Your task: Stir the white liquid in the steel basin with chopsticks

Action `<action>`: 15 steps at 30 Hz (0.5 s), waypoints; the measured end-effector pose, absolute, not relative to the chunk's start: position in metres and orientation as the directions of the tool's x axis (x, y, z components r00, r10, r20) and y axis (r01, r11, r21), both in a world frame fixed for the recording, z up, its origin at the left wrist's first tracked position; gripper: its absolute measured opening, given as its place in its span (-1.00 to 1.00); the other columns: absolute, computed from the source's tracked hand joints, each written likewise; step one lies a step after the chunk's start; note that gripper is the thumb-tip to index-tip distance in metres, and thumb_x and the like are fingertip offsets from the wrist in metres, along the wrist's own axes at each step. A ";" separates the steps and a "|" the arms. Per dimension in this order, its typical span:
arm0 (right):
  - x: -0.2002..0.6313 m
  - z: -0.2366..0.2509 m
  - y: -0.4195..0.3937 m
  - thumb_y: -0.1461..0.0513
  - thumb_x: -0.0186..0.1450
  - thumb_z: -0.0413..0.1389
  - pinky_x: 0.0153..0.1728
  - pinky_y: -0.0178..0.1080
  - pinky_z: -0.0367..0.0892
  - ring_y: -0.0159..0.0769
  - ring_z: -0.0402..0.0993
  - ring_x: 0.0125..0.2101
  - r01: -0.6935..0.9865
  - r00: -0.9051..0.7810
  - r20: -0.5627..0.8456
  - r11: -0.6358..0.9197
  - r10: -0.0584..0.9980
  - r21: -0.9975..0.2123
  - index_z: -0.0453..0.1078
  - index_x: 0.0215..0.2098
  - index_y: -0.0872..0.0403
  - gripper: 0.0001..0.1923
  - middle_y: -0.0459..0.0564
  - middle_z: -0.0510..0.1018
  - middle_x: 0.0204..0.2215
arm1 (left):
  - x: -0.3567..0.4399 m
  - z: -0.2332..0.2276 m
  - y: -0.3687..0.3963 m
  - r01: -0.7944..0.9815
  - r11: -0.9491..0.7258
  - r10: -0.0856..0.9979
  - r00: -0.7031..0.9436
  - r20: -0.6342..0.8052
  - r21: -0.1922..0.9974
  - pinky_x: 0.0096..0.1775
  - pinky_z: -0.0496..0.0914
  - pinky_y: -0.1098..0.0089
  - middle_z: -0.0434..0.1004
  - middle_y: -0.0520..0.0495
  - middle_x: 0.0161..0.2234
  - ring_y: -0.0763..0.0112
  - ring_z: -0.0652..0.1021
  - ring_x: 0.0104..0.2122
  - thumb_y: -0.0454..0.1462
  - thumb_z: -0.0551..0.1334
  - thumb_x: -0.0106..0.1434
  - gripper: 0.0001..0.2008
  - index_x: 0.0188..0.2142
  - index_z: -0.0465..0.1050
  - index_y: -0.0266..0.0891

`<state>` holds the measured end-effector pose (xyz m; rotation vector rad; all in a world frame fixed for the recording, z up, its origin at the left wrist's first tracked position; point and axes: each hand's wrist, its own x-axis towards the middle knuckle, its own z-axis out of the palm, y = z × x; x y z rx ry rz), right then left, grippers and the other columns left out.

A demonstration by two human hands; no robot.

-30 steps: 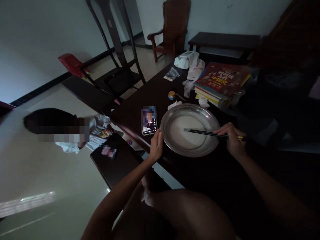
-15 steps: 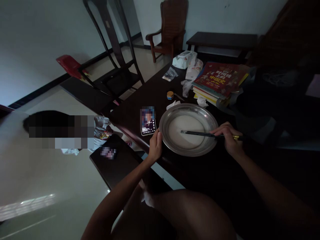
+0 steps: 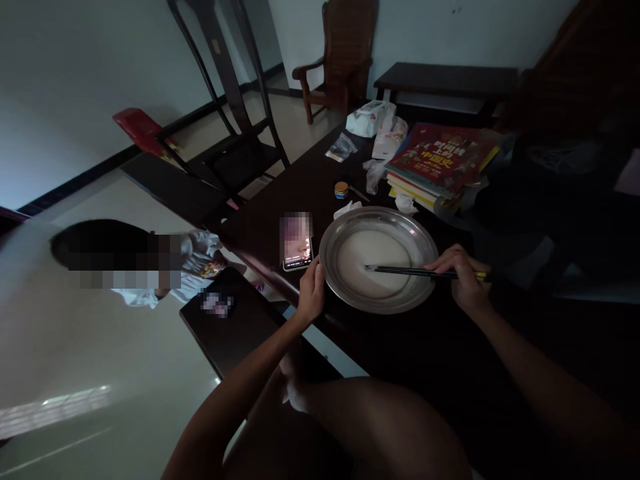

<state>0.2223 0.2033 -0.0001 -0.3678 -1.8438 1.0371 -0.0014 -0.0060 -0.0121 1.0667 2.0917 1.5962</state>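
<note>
A wide metal bowl (image 3: 377,304) stands on the dark table and holds a whitish, smooth mixture (image 3: 380,257). My left hand (image 3: 312,291) is closed on the bowl's left rim, thumb on the near side. In my right hand (image 3: 463,280) is a pair of dark chopsticks (image 3: 410,271) with gold-coloured ends, held over the right rim. Their coated tips rest in the mixture near the middle of the bowl. Just left of the bowl, a phone (image 3: 297,250) with a lit screen lies close to my left hand.
Behind the bowl are crumpled tissues (image 3: 347,209), a small gold-lidded jar (image 3: 341,191), plastic bags (image 3: 369,120) and a stack of books (image 3: 445,157). To the left, a person (image 3: 193,257) is beside a low dark bench (image 3: 235,333). A tall dark chair (image 3: 240,157) stands beyond.
The chopstick tips have shifted slightly right and down in the mixture. The phone's screen shows a different picture. The person at left has moved a little; my left hand stays on the rim.
</note>
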 end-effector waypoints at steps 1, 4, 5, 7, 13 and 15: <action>0.222 0.000 0.203 0.11 0.44 -0.02 -0.33 -0.06 0.28 -0.17 0.43 -0.40 -0.162 -0.517 0.587 0.602 0.624 -0.782 0.51 -0.52 -0.07 -0.57 -0.07 0.62 -0.51 | -0.001 -0.012 -0.006 0.372 0.107 0.708 -0.680 0.192 0.922 0.10 0.33 0.22 0.52 -0.24 0.06 0.19 0.50 0.06 0.11 -0.11 0.40 -0.37 0.08 0.42 -0.29; 0.222 0.001 0.203 0.12 0.43 0.00 -0.31 -0.05 0.29 -0.16 0.44 -0.38 -0.112 -0.511 0.577 0.617 0.637 -0.779 0.52 -0.51 -0.07 -0.60 -0.06 0.62 -0.50 | -0.001 -0.011 -0.006 0.371 0.106 0.710 -0.678 0.191 0.923 0.08 0.34 0.23 0.52 -0.23 0.05 0.20 0.51 0.04 0.10 -0.11 0.41 -0.38 0.10 0.41 -0.29; 0.222 0.002 0.202 0.13 0.43 -0.01 -0.31 -0.06 0.29 -0.16 0.44 -0.39 -0.119 -0.491 0.585 0.615 0.646 -0.779 0.51 -0.52 -0.07 -0.60 -0.06 0.61 -0.51 | -0.001 -0.010 -0.006 0.372 0.106 0.711 -0.677 0.192 0.922 0.08 0.34 0.23 0.52 -0.23 0.05 0.20 0.51 0.04 0.10 -0.11 0.41 -0.39 0.10 0.41 -0.28; 0.222 0.002 0.202 0.14 0.44 -0.03 -0.34 -0.06 0.28 -0.17 0.44 -0.42 -0.151 -0.470 0.598 0.608 0.650 -0.779 0.49 -0.54 -0.07 -0.57 -0.06 0.60 -0.54 | 0.000 -0.010 -0.006 0.374 0.105 0.713 -0.674 0.192 0.922 0.08 0.34 0.23 0.53 -0.22 0.05 0.20 0.51 0.05 0.10 -0.11 0.41 -0.39 0.09 0.41 -0.28; 0.221 0.002 0.201 0.08 0.42 0.00 -0.27 -0.06 0.31 -0.17 0.46 -0.37 -0.082 -0.521 0.535 0.584 0.666 -0.808 0.50 -0.52 -0.05 -0.58 -0.06 0.62 -0.49 | 0.000 -0.009 -0.006 0.381 0.121 0.709 -0.680 0.189 0.916 0.08 0.35 0.24 0.53 -0.23 0.04 0.21 0.51 0.04 0.11 -0.12 0.41 -0.38 0.08 0.41 -0.28; 0.221 0.002 0.201 0.08 0.43 -0.02 -0.29 -0.06 0.31 -0.19 0.45 -0.41 -0.119 -0.469 0.551 0.569 0.690 -0.814 0.49 -0.54 -0.05 -0.56 -0.06 0.60 -0.52 | 0.000 -0.008 -0.006 0.381 0.122 0.713 -0.676 0.187 0.916 0.07 0.35 0.25 0.53 -0.23 0.04 0.22 0.52 0.03 0.10 -0.13 0.41 -0.38 0.09 0.41 -0.27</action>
